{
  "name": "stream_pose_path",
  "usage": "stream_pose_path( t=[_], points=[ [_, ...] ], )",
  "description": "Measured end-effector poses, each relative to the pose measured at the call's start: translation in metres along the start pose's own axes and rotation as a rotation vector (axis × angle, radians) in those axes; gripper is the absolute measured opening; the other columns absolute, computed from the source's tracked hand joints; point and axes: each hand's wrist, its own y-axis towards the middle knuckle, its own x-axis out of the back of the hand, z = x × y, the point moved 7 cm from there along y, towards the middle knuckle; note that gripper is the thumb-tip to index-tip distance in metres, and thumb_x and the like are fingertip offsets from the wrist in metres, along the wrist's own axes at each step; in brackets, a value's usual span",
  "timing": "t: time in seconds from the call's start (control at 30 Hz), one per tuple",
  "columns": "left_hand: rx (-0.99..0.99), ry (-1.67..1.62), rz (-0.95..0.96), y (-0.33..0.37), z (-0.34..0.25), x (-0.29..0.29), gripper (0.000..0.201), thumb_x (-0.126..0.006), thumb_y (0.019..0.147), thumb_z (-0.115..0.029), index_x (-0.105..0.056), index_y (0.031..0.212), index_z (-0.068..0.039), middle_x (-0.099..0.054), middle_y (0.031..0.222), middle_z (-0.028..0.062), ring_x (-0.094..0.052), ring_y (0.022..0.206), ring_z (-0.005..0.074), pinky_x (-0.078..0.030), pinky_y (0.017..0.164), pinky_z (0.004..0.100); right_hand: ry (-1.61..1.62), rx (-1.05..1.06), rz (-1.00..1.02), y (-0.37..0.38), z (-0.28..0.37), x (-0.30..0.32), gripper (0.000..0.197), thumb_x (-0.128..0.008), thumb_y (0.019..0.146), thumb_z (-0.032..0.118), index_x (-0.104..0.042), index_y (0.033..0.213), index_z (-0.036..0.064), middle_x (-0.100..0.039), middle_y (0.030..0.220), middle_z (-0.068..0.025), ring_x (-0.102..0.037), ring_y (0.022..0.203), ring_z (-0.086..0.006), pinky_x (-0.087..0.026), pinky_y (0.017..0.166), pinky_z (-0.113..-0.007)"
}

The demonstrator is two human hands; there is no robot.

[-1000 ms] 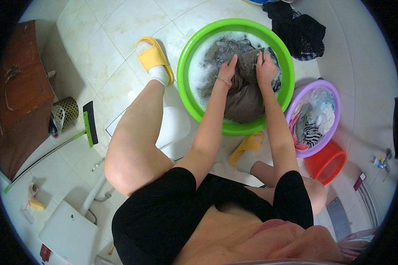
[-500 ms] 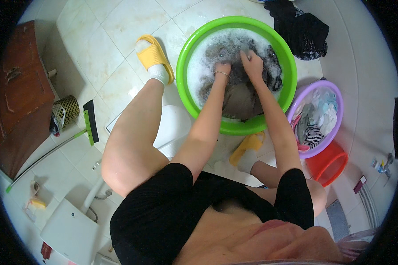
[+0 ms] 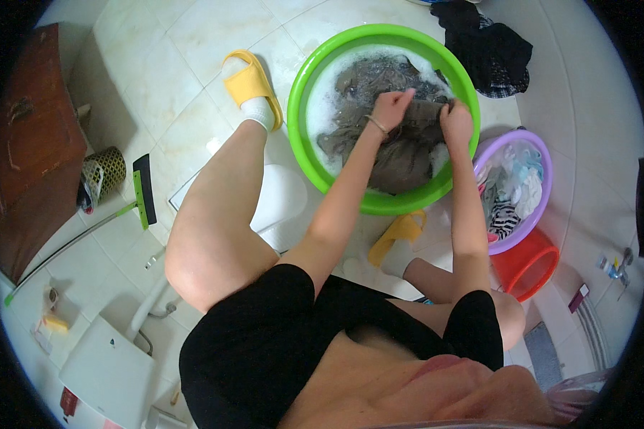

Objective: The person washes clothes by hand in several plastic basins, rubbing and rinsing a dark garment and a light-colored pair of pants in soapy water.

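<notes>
A round green plastic basin takes up the upper center of the frame, with white suds floating inside it. Soaking in it is a grey-brown cloth, bunched toward the bottom of the basin and drawn into a band between the two hands. A purple basin of mixed laundry stands right of center, touching or nearly touching a red bucket below it. Black clothes lie at the upper right. The left hand rests on the cloth, thumb extended and fingers curled under; I cannot tell whether they grip. The right hand pinches the cloth's edge between thumb and fingers. A thin bracelet circles the left wrist.
</notes>
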Motion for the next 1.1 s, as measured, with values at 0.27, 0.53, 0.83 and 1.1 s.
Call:
stream_pose_path(
  t=[0.27, 0.53, 0.83, 1.1],
  points=[
    [-0.496, 0.569, -0.179, 0.039, -0.033, 0.029, 0.04, -0.044, 0.082, -0.038, -0.057, 0.072, -0.001, -0.056, 0.07, 0.0175, -0.054, 0.067, 0.0322, -0.041, 0.061, 0.038, 0.155, 0.618, -0.026, -0.006, 0.086, -0.042, 0.037, -0.055, 0.076, 0.033, -0.051, 0.097, 0.0027, -0.054, 0.092, -0.0154, -0.051, 0.084, -0.0301, -0.039, 0.074, -0.041],
    [0.022, 1.035, 0.038, 0.06, 0.021, 0.077, 0.046, -0.046, 0.078, -0.041, -0.057, 0.098, -0.001, -0.056, 0.094, 0.0218, -0.053, 0.09, 0.0347, -0.041, 0.081, 0.0398, -0.063, 0.477, -0.052, 0.017, 0.084, -0.09, 0.033, -0.06, 0.071, 0.035, -0.052, 0.078, 0.0033, -0.056, 0.071, -0.0138, -0.053, 0.07, -0.0329, -0.041, 0.059, -0.042],
    [0.028, -0.068, -0.096, 0.038, 0.028, 0.052, 0.047, -0.05, 0.078, -0.043, -0.057, 0.088, 0.003, -0.057, 0.079, 0.0112, -0.053, 0.074, 0.024, -0.042, 0.067, 0.034, 0.571, 0.462, 0.155, -0.058, 0.126, -0.01, 0.03, -0.057, 0.073, 0.031, -0.048, 0.066, 0.0038, -0.049, 0.056, -0.016, -0.052, 0.054, -0.0322, -0.04, 0.049, -0.04],
    [0.076, -0.265, -0.081, 0.008, 0.017, 0.033, 0.055, -0.045, 0.081, -0.047, -0.056, 0.096, 0.005, -0.059, 0.088, 0.0088, -0.052, 0.078, 0.0189, -0.04, 0.072, 0.0287, 0.107, 0.172, -0.291, 0.007, 0.064, -0.048, 0.025, -0.048, 0.08, 0.027, -0.052, 0.065, 0.0077, -0.054, 0.058, -0.0105, -0.055, 0.052, -0.0269, -0.043, 0.048, -0.039]
  ],
)
